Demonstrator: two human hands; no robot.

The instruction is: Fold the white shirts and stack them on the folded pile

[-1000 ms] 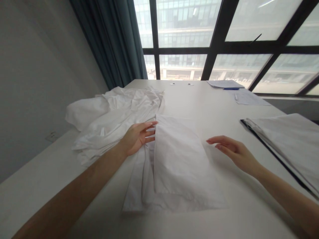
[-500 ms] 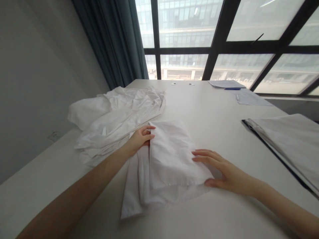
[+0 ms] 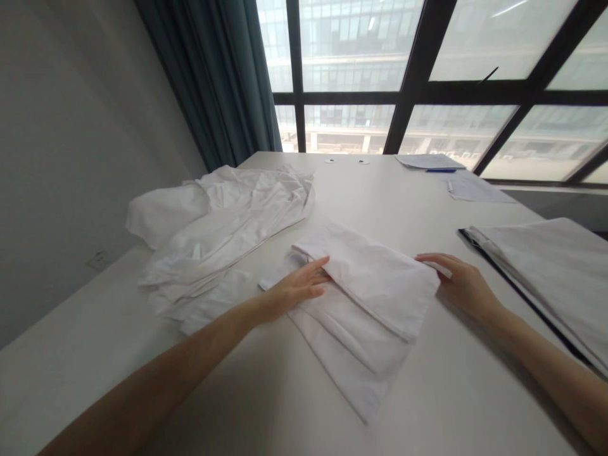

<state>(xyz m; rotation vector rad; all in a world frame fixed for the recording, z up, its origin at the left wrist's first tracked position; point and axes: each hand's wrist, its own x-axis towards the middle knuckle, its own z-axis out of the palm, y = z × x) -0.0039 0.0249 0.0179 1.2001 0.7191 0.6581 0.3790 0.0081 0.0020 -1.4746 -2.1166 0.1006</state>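
Observation:
A folded white cloth [image 3: 375, 278] lies turned at an angle on the table in front of me, its lower layers fanned out toward the near side. My left hand [image 3: 297, 291] rests on its left part with fingers stretched out, the fingertips at the edge of the top fold. At the cloth's right corner, my right hand [image 3: 458, 282] pinches the fabric between thumb and fingers. A bit of white material shows beside the right thumb. What lies inside the folds is hidden.
A crumpled heap of white cloth [image 3: 228, 215] covers the table's left side. To the right lies a flat stack of white fabric [image 3: 546, 272] with a dark edge. Papers [image 3: 430, 161] and a blue pen [image 3: 441, 170] are at the far right, below the windows.
The folded cloth has turned, its near end swinging to the right. My right hand has moved up and right to its corner. My left hand has shifted right, onto the cloth.

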